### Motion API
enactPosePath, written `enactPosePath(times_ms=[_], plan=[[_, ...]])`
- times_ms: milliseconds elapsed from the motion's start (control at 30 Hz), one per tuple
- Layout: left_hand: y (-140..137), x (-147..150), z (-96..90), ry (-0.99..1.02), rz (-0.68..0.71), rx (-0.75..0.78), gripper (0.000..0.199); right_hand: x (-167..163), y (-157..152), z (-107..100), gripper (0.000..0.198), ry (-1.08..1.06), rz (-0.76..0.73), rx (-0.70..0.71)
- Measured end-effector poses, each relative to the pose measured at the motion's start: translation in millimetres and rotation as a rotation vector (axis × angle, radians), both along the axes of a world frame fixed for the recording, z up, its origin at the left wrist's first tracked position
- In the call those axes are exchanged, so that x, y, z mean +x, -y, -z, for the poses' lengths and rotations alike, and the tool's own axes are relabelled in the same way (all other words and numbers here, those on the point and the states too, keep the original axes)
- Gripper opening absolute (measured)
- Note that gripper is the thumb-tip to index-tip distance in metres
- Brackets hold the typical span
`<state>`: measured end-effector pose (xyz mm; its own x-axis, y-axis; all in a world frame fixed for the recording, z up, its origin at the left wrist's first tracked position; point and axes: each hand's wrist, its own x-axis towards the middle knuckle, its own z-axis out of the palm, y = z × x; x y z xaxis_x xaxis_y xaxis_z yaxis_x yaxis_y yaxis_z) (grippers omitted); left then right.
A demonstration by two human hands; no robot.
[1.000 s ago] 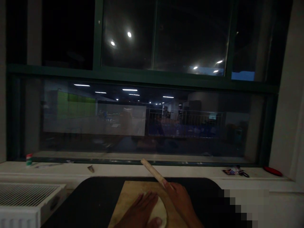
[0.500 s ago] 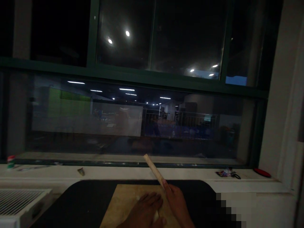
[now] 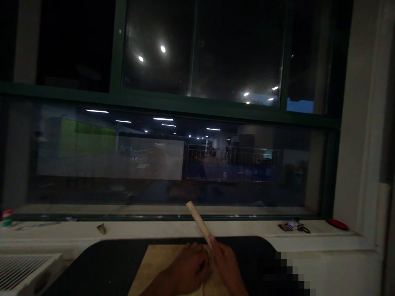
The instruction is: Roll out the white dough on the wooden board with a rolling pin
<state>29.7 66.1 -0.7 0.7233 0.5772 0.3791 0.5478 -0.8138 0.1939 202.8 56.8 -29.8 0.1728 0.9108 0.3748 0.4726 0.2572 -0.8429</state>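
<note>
A pale wooden rolling pin [image 3: 199, 222] slants up and to the left from my right hand [image 3: 226, 261], whose fingers are wrapped round its lower part. Beside it, over the wooden board [image 3: 151, 267], is my left hand [image 3: 191, 263] with its fingers curled in. What those fingers press or hold is hidden. Below the left hand, at the bottom edge of the head view, a pale, flat piece like dough [image 3: 197, 292] shows in part. The board lies on a black tabletop [image 3: 105, 263].
A white sill [image 3: 148, 230] runs behind the table under a dark window. On it lie a small crumpled piece [image 3: 101, 229], a red-and-green container [image 3: 7, 218], a small packet [image 3: 290, 225] and a red disc [image 3: 337, 224]. A white slatted unit [image 3: 27, 267] stands at the left.
My left hand has gone from lying flat over the pale piece to curled fingers, and sits slightly farther up the board. My right hand keeps the rolling pin at nearly the same slant.
</note>
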Motion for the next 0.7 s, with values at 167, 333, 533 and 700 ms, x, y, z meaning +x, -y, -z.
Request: enactPosePath(times_ms=[167, 333, 533, 700], plan=[[10, -41, -31.5, 0.390, -0.171, 0.073, 0.024, -2, 7, -6, 0.080, 0.060, -0.007, -0.048], [21, -77, -61.3, 0.402, -0.268, 0.256, 0.024, -10, 20, -16, 0.069, 0.401, 0.016, 0.009], [16, -68, -24.1, 0.188, -0.384, 0.024, 0.033, -12, 27, -13, 0.041, 0.668, -0.006, -0.007], [-4, -66, 12.4, 0.009, -0.416, -0.077, 0.045, -12, 21, -1, 0.037, 0.755, 0.018, -0.080]])
